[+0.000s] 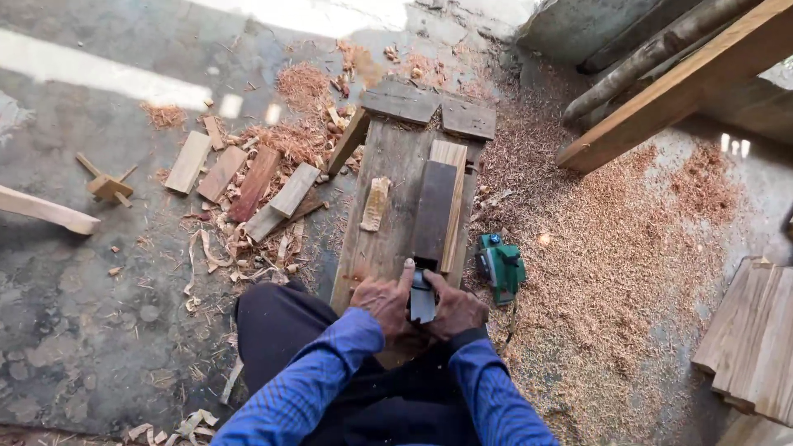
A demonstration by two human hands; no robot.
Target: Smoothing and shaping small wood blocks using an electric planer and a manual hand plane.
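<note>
Nearest me, my blue sleeves [330, 372] run down to a low wooden bench [388, 206] that stands on a grey concrete floor [83, 330]. My left hand [384, 301] and right hand [454, 310] are both clenched around a small grey hand tool [422, 299], one on each side; the left forefinger points up along its edge. The tool sits at the near end of a dark plank [434, 211], touching it, and the plank lies lengthwise on the bench, on top of a paler board [454, 182].

Just right of the bench, a green power planer [500, 266] rests on the floor in reddish sawdust [611, 264], which covers most of the right side. A small pale offcut [376, 204] lies on the bench, left of the plank.

Farther left, short boards [248, 177] and curled shavings [206, 248] are scattered about. On the right edge I see stacked planks [756, 339]. At the far right a long beam [686, 87] leans across the corner.
</note>
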